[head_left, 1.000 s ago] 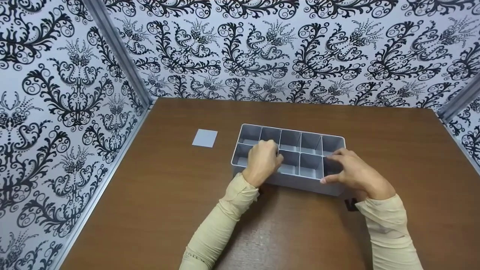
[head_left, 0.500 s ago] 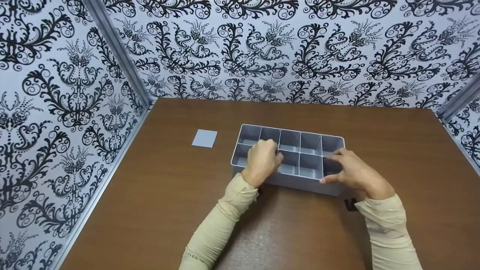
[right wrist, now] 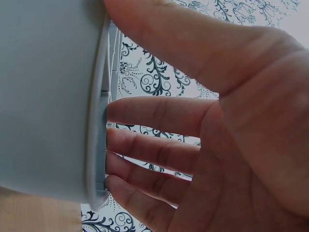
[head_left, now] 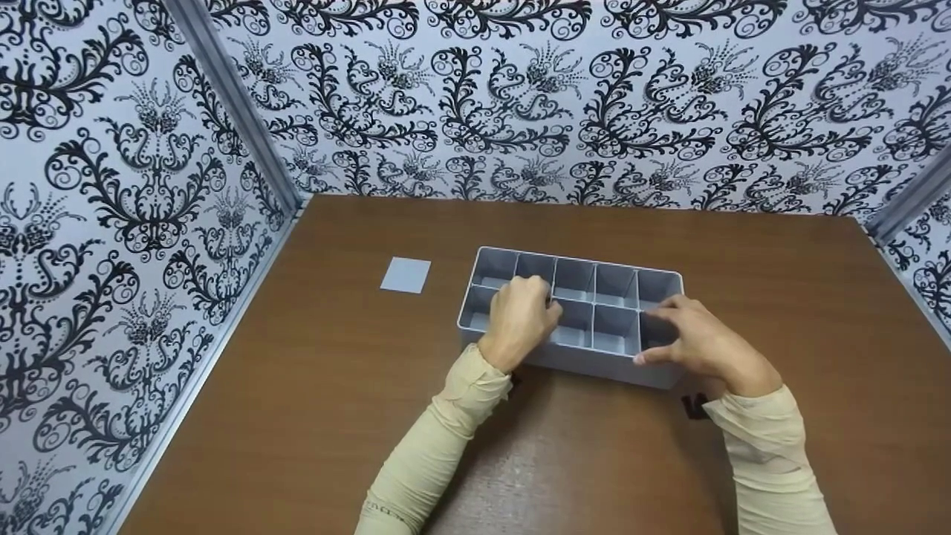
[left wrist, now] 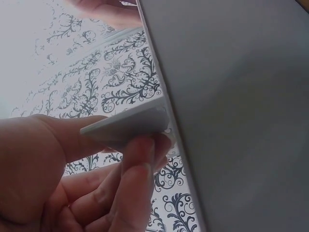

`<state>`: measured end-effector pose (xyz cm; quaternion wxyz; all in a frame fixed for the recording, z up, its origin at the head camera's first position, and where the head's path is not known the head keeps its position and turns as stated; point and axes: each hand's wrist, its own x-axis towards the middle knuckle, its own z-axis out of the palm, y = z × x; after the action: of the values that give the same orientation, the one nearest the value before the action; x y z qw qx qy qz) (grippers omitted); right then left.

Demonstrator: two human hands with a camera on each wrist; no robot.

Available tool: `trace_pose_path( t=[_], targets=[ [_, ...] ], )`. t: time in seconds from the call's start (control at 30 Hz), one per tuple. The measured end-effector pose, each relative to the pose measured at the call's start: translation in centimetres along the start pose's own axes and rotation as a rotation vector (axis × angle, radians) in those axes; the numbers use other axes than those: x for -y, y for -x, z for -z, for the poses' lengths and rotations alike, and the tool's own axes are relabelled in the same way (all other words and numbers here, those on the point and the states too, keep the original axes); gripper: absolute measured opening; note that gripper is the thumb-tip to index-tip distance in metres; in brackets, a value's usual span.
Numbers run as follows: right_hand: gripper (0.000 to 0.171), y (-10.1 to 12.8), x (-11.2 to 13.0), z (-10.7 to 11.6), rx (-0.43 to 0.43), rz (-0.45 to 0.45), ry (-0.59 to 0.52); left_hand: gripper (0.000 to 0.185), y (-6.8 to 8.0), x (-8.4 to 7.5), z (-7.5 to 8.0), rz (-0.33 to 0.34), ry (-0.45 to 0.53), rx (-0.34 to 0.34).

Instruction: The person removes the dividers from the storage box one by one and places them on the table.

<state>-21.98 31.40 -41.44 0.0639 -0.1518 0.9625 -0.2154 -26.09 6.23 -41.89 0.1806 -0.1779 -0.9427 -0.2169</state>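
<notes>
A grey box [head_left: 594, 364] with two rows of compartments stands on the brown table. Over its front row, left of the middle, is my left hand [head_left: 518, 319], knuckles up. In the left wrist view the left hand [left wrist: 111, 188] pinches a thin grey divider panel [left wrist: 130, 126] between thumb and fingers; it stands at the box's rim. How far it sits inside is hidden. At the box's right end my right hand [head_left: 695, 338] rests on the rim. The right wrist view shows its thumb and nearly straight fingers [right wrist: 159, 113] touching the rim, spread apart.
A flat light-grey square [head_left: 406, 275] lies on the table [head_left: 312, 386] left of the box. Small dark pieces [head_left: 696, 406] show under the right wrist. Patterned walls [head_left: 505, 104] enclose the back and sides.
</notes>
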Motion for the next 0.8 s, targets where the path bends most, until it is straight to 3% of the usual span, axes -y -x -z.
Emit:
trace_pose_path(
  t=[0.8],
  targets=[
    [0.083, 0.02, 0.11, 0.03, 0.006, -0.014, 0.007, 0.018, 0.08, -0.03, 0.21, -0.006, 0.017, -0.039]
  ],
)
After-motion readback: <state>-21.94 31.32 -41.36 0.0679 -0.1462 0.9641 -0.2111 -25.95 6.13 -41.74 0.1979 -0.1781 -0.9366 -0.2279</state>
